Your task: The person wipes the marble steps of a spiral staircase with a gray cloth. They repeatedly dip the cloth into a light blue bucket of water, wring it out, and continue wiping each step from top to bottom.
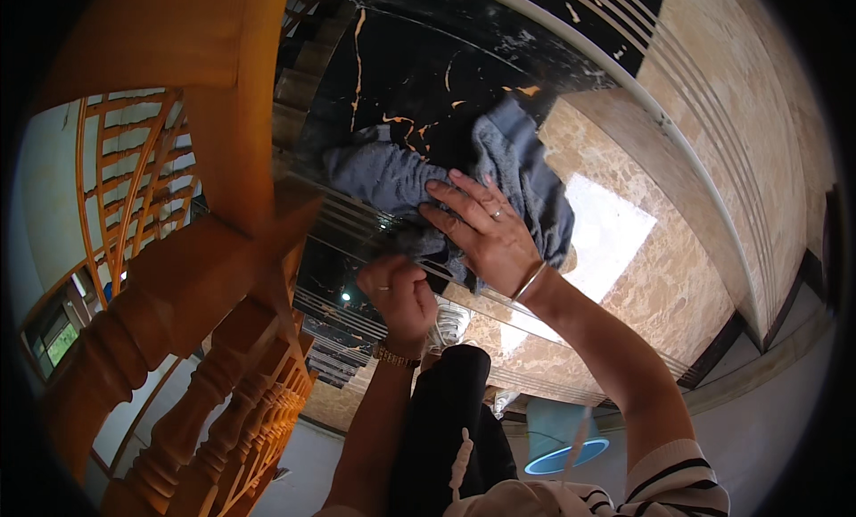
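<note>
A grey-blue cloth (pixel 528 182) lies bunched on a stair tread of black stone (pixel 414 69) with orange and white veins, and it reaches onto the beige marbled part. Flat on the cloth rests my right hand (pixel 481 226), fingers extended and slightly apart, with a ring and a bangle. My left hand (pixel 400 293), with a ring and a metal-band wristwatch (pixel 398 356), is curled just below the cloth's near edge. Its fingertips are blurred and tucked under, so whether they grip cloth is hidden.
A turned-wood balustrade (pixel 227 390) with a thick newel post (pixel 227 156) stands close on the left. Grooved step edges (pixel 695 149) curve along the right. A light-blue bucket (pixel 558 420) sits on a lower step, near my shoes (pixel 453 319). Bright sunlight (pixel 608 229) falls on the beige stone.
</note>
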Demonstrator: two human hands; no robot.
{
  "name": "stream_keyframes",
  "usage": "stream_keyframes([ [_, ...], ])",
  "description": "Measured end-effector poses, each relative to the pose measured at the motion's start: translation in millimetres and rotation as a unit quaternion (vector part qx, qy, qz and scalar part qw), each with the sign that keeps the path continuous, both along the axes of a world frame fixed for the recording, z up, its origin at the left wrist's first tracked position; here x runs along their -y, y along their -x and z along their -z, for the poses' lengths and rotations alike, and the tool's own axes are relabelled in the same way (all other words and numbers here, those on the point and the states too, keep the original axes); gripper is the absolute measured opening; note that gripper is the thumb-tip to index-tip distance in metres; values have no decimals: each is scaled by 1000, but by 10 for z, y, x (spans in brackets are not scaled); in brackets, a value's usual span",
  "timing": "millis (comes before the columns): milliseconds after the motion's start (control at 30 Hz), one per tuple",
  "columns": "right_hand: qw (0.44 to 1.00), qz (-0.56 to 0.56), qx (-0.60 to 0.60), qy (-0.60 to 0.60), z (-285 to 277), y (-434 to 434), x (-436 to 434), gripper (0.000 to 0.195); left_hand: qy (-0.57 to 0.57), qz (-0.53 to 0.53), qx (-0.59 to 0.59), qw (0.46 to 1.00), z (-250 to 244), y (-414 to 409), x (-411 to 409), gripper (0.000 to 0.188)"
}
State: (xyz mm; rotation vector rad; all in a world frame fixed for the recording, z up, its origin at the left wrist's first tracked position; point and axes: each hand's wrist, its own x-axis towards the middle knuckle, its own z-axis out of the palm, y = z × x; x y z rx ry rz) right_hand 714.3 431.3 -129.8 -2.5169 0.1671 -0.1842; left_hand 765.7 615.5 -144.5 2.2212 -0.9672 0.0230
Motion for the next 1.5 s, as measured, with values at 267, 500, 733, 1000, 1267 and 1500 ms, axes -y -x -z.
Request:
stream_keyframes([
  [267,997,-23,79,-5,252,-1472,-253,37,45,-103,-40,993,25,-275,181,17],
  [500,998,-23,34,-52,110,-962,-289,40,60,-138,-59,987,-9,-249,84,17],
  [733,999,17,41,26,155,-800,-227,43,60,-133,-67,987,36,-75,-133,19],
  [1000,985,93,131,56,235,-1715,-220,35,116,-218,-132,960,133,-136,-114,18],
  [1267,999,36,35,-19,97,-702,-686,42,162,-313,-192,916,170,-117,-269,8],
  [1500,994,74,79,-30,149,-940,-707,36,167,-332,-173,912,91,-126,-240,9],
])
